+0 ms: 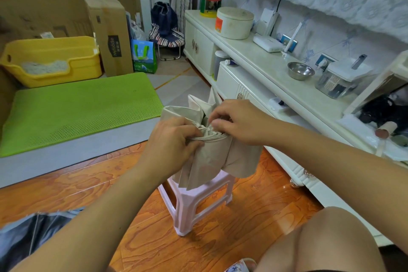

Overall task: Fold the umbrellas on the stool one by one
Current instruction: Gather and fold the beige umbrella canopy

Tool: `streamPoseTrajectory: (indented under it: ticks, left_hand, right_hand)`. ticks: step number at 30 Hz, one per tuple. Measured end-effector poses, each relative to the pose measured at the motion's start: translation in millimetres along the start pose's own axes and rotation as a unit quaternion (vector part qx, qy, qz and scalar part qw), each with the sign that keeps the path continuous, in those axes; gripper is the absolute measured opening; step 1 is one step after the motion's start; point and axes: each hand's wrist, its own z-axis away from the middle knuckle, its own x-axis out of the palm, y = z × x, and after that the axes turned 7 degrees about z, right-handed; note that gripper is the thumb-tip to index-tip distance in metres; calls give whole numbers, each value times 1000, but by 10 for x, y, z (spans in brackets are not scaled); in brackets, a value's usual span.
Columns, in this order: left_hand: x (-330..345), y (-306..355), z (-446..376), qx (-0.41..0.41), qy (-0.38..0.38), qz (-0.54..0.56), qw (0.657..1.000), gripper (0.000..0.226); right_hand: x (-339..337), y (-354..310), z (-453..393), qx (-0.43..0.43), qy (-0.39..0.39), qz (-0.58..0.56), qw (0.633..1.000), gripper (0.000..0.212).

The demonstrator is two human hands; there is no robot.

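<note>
A beige umbrella hangs in my hands above a pale pink plastic stool. My left hand grips the gathered flaps of its canopy at the left side. My right hand pinches the stacked fabric edges at the top of the bundle. Loose beige flaps stick up behind my hands and hang down over the stool's seat. A second umbrella, dark grey, lies at the bottom left corner, partly behind my left forearm.
A white cabinet runs along the right with a steel bowl, a round tin and containers on top. A green mat, yellow litter tray and cardboard boxes lie to the left. My knee is at the bottom right.
</note>
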Motion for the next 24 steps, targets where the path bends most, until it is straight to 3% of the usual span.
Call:
streamPoseTrajectory:
  ticks: [4, 9, 14, 17, 20, 24]
  left_hand:
    - [16, 11, 27, -5, 2, -3, 1000, 18]
    - [59, 74, 34, 25, -15, 5, 1000, 12]
    - [59, 152, 38, -1, -27, 21, 999, 22]
    - [56, 168, 33, -56, -21, 73, 996, 41]
    - [60, 166, 20, -76, -19, 90, 993, 46]
    - [-7, 154, -2, -29, -15, 107, 994, 48]
  right_hand:
    - [38, 15, 93, -22, -41, 8, 999, 48]
    - [83, 65, 143, -45, -18, -2, 999, 43]
    - [134, 114, 180, -72, -17, -7, 997, 60]
    - [183, 127, 190, -103, -6, 23, 994, 53]
    - [182, 151, 183, -105, 4, 22, 994, 46]
    - [185, 190, 190, -113, 18, 36, 993, 30]
